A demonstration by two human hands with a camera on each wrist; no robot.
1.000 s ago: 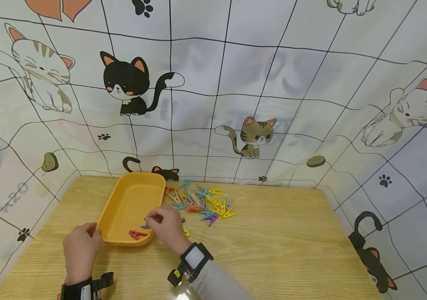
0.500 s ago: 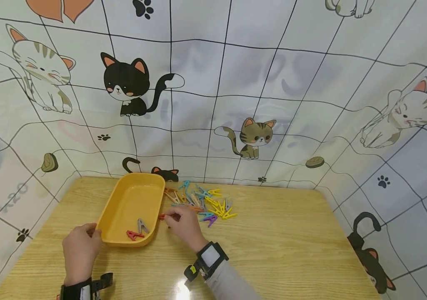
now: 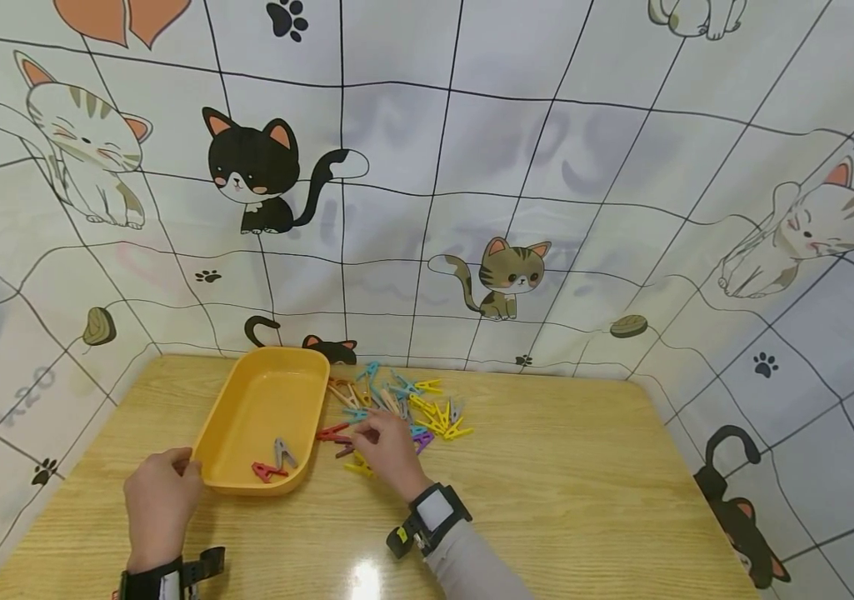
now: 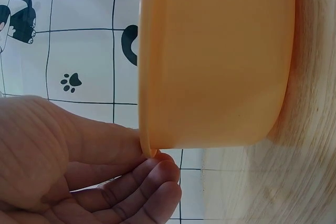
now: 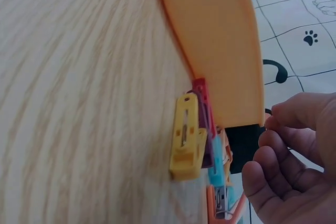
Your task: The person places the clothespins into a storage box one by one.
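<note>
My left hand (image 3: 164,500) pinches the near left rim of a yellow-orange plastic tray (image 3: 265,400); the left wrist view shows thumb and fingers on either side of the rim (image 4: 149,77). Inside lie a red clothespin (image 3: 267,472) and a grey clothespin (image 3: 284,452). My right hand (image 3: 385,450) is right of the tray among loose clothespins, partly covering them. In the right wrist view its fingers are loosely curled with nothing visible between them. Near it are a red clothespin (image 3: 332,432), a dark purple clothespin (image 5: 205,129) and a yellow clothespin (image 5: 185,140).
A pile of yellow, blue, orange, wooden and purple clothespins (image 3: 437,412) lies right of the tray. The wooden table (image 3: 584,483) extends right and forward. A cat-print cloth (image 3: 397,208) hangs behind it and along the sides.
My right hand has moved from above the tray rightward to the clothespins. The grey clothespin, earlier at its fingertips, now lies in the tray. The left hand stays on the rim.
</note>
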